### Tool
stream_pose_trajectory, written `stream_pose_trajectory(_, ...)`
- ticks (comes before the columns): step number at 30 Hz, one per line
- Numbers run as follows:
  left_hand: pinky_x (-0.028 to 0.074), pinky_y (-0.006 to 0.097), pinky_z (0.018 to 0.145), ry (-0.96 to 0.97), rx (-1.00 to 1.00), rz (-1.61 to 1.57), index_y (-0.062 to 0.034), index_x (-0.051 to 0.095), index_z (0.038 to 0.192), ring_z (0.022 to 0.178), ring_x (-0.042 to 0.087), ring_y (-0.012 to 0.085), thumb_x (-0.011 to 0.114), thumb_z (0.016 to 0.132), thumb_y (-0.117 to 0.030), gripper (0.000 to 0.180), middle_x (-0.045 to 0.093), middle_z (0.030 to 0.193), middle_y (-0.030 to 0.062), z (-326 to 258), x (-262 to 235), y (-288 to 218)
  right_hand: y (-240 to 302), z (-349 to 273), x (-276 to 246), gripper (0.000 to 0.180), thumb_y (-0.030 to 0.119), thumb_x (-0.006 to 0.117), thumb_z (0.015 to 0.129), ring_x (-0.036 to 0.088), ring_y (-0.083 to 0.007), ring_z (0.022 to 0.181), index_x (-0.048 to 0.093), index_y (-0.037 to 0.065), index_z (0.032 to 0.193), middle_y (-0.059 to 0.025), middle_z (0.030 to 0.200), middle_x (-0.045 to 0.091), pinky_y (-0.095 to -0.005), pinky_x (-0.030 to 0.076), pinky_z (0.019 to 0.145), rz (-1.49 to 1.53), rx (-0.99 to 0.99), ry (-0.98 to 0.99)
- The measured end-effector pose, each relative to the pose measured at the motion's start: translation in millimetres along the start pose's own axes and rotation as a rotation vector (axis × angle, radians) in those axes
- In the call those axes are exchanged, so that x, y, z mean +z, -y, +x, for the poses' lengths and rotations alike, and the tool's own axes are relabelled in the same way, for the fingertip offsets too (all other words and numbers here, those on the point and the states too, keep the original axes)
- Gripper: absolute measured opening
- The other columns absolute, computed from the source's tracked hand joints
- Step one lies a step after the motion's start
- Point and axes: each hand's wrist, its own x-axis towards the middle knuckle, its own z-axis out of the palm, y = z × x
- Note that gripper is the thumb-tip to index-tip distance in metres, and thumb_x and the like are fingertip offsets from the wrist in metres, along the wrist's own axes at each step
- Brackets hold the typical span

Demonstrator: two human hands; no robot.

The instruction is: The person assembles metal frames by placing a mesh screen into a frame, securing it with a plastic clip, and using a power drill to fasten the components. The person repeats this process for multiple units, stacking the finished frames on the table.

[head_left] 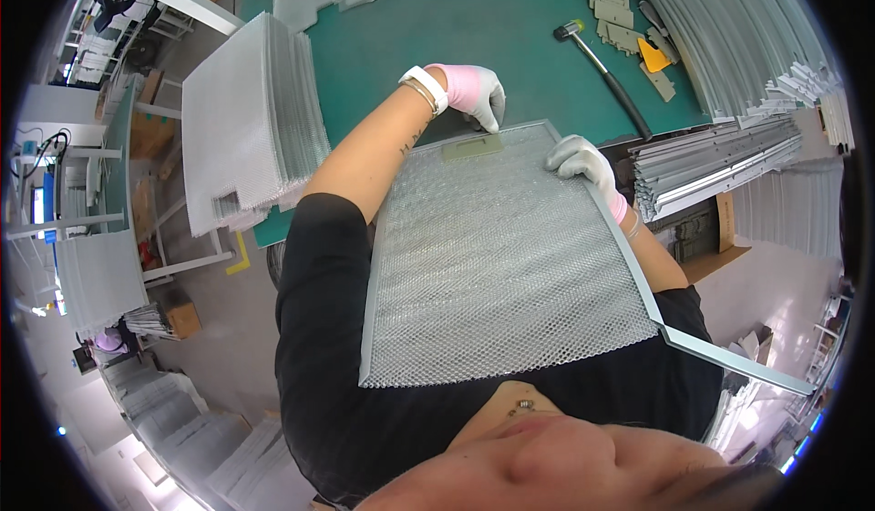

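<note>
A silvery metal mesh filter panel (510, 265) lies tilted in front of my chest. Metal strips edge its left, far and right sides, while the near side shows bare mesh. At the lower right a loose metal strip (738, 361) juts outward from the panel's corner. Near the far edge sits a tan rectangular plate (472, 147). My left hand (478, 96), in a grey-and-pink glove, is closed, its fingertips at the far rim beside that plate. Wrapped over the right rim near the far corner is my gloved right hand (583, 163).
The green tabletop (401, 55) carries a black-handled mallet (606, 78), tan plates (611, 10) and an orange piece (653, 56). Mesh sheets (241, 119) are stacked at left, more sheets (729, 28) at far right. Bundled metal strips (715, 169) lie beside my right arm.
</note>
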Motion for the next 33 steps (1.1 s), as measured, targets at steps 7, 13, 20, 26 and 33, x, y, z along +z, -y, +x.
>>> stream_pose_trajectory(7, 0.055, 0.032, 0.074, -0.009, -0.032, 0.173, -0.0065, 0.078, 0.097, 0.08, 0.071, 0.0193, 0.077, 0.074, -0.023, 0.028, 0.075, 0.089, 0.0073, 3, 1, -17, -1, -3, 0, 0.024, 0.013, 0.077, 0.077, 0.065, -0.0255, 0.086, 0.056, 0.01, 0.087, -0.0104, 0.094, 0.065, -0.0366, 0.053, 0.078, -0.015, -0.001, 0.009)
stream_pose_trajectory(13, 0.055, 0.038, 0.08, -0.08, -0.015, 0.412, -0.006, 0.077, 0.1, 0.089, 0.07, 0.0268, 0.075, 0.077, -0.025, 0.029, 0.075, 0.096, 0.011, -2, 10, -35, -1, 1, 0, 0.022, 0.012, 0.076, 0.078, 0.065, -0.0248, 0.085, 0.056, 0.01, 0.087, -0.0099, 0.093, 0.065, -0.0352, 0.053, 0.077, 0.025, 0.005, 0.003)
stream_pose_trajectory(20, 0.051, 0.037, 0.098, -0.326, 0.495, -0.225, 0.0025, 0.07, 0.119, 0.111, 0.068, 0.0268, 0.061, 0.096, -0.042, 0.051, 0.073, 0.117, 0.016, -141, -13, -25, -17, 20, -6, 0.02, 0.012, 0.075, 0.08, 0.064, -0.0229, 0.084, 0.056, 0.008, 0.084, -0.0096, 0.091, 0.065, -0.0326, 0.053, 0.076, 0.108, 0.023, -0.023)
stream_pose_trajectory(26, 0.052, 0.043, 0.093, -1.405, 0.88, -0.37, 0.0088, 0.066, 0.115, 0.105, 0.067, 0.0302, 0.074, 0.088, -0.033, 0.05, 0.069, 0.112, 0.0213, -212, 91, -11, -19, 68, 1, 0.045, 0.015, 0.086, 0.075, 0.07, -0.0216, 0.096, 0.068, -0.004, 0.112, -0.0115, 0.102, 0.074, -0.0346, 0.054, 0.088, 0.062, 0.447, -0.131)
stream_pose_trajectory(33, 0.047, 0.034, 0.099, -1.964, 0.598, -0.603, 0.007, 0.06, 0.125, 0.105, 0.064, 0.0191, 0.076, 0.087, -0.006, 0.043, 0.068, 0.116, 0.0121, -175, 54, -25, -64, 59, 12, 0.063, 0.018, 0.088, 0.072, 0.072, -0.0301, 0.092, 0.059, -0.001, 0.125, -0.0175, 0.105, 0.073, -0.0368, 0.056, 0.085, -0.375, 0.528, -0.035)
